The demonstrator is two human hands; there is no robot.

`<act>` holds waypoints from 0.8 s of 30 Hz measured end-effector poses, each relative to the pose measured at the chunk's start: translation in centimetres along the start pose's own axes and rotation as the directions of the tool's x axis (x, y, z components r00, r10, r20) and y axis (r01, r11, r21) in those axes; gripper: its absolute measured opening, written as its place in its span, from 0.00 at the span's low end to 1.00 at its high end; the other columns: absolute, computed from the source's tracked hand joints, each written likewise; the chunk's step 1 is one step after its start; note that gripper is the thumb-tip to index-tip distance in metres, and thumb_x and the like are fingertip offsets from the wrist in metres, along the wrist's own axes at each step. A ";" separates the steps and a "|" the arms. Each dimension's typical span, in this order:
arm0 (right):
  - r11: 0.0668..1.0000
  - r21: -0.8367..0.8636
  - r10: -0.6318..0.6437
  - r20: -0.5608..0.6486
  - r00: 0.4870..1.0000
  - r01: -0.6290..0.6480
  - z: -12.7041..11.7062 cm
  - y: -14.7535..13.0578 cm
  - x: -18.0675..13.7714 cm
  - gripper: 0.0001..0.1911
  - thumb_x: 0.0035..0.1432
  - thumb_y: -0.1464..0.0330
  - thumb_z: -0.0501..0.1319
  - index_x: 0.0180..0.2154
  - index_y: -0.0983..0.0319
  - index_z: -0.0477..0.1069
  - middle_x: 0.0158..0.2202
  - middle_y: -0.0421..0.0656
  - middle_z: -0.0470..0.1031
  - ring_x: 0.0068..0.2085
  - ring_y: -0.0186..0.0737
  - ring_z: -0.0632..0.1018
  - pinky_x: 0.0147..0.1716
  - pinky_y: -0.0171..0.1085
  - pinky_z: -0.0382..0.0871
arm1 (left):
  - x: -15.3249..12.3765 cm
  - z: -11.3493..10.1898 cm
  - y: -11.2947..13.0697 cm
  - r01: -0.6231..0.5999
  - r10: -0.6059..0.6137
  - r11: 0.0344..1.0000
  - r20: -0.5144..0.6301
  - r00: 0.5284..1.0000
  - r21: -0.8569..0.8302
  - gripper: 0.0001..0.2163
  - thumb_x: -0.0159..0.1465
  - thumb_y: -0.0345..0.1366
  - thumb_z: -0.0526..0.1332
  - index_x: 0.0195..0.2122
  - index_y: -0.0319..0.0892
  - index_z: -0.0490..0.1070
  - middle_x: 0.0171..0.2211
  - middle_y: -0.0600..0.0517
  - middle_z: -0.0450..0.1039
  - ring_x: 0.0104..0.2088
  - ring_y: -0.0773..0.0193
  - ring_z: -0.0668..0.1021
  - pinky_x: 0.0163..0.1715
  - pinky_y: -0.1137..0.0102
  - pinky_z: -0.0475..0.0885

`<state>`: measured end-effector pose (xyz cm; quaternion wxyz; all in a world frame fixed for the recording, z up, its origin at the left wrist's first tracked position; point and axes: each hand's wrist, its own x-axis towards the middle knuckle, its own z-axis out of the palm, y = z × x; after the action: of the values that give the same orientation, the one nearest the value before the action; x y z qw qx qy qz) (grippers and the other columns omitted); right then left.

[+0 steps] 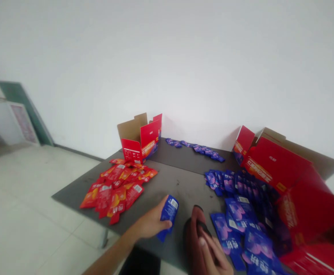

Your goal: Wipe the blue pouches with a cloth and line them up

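Note:
My left hand (153,222) is closed around a blue packet (170,209) with a white barcode label, held just above the grey table. To its right, my right hand (213,256) pinches the dark edge of a maroon pouch (195,240) at the table's front. The pouch looks partly open at the top, and its inside is hidden. Close beside the right hand lies a spread of blue packets (243,214) with pink and white print. A pile of red-orange packets (121,183) lies left of my left hand.
An open red carton (150,133) stands behind the red packets. Larger red cartons (276,162) with raised flaps fill the right side. A row of blue packets (203,149) lies along the back of the table (181,183), near a white wall (184,68).

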<state>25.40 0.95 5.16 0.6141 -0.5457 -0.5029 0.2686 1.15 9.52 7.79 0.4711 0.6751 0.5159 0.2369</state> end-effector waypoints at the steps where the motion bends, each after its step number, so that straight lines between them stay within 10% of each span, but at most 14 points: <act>1: 1.000 -0.001 0.015 0.012 1.000 -0.015 0.0 0.4 0.0 0.20 0.57 0.52 0.70 0.44 0.57 0.86 0.46 0.48 0.85 0.48 0.53 0.84 0.48 0.43 0.79 | -0.7 0.4 -0.7 -0.003 0.005 0.999 -0.036 0.999 0.036 0.46 0.62 0.35 0.66 0.77 0.45 0.40 0.70 0.40 0.62 0.66 0.49 0.71 0.65 0.54 0.65; 11: 0.992 -0.029 0.122 -0.012 0.992 -0.122 0.6 -1.0 0.4 0.24 0.55 0.50 0.70 0.47 0.59 0.84 0.51 0.51 0.83 0.53 0.55 0.81 0.58 0.51 0.73 | -4.5 2.8 -2.3 -0.242 0.406 0.829 -0.246 0.880 0.504 0.35 0.70 0.42 0.64 0.75 0.44 0.50 0.72 0.35 0.55 0.69 0.43 0.64 0.66 0.45 0.64; 24: 0.971 -0.239 0.030 0.197 0.980 0.018 2.0 -2.3 2.3 0.21 0.62 0.51 0.67 0.49 0.56 0.83 0.50 0.48 0.83 0.49 0.50 0.81 0.52 0.47 0.74 | -9.8 3.2 -6.5 -0.440 0.654 0.502 0.006 0.756 0.745 0.18 0.75 0.36 0.58 0.64 0.42 0.68 0.67 0.44 0.68 0.67 0.53 0.69 0.63 0.56 0.70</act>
<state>23.89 3.15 7.89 0.4896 -0.5878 -0.5888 0.2611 -2.85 -0.53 2.26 -0.0036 0.8897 0.3820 0.2500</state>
